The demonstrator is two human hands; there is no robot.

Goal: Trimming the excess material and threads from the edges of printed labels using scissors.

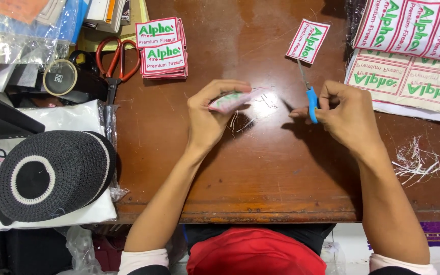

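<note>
We logged: left hand pinching embroidered patch; right hand gripping blue thread snips; patch stack far left.

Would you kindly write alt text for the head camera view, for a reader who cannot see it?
Over a brown wooden desk, the left hand pinches a white embroidered patch with green and red stitching, while the right hand holds small blue-handled thread snips. A stack of matching patches and red-handled scissors lie further back.
</note>
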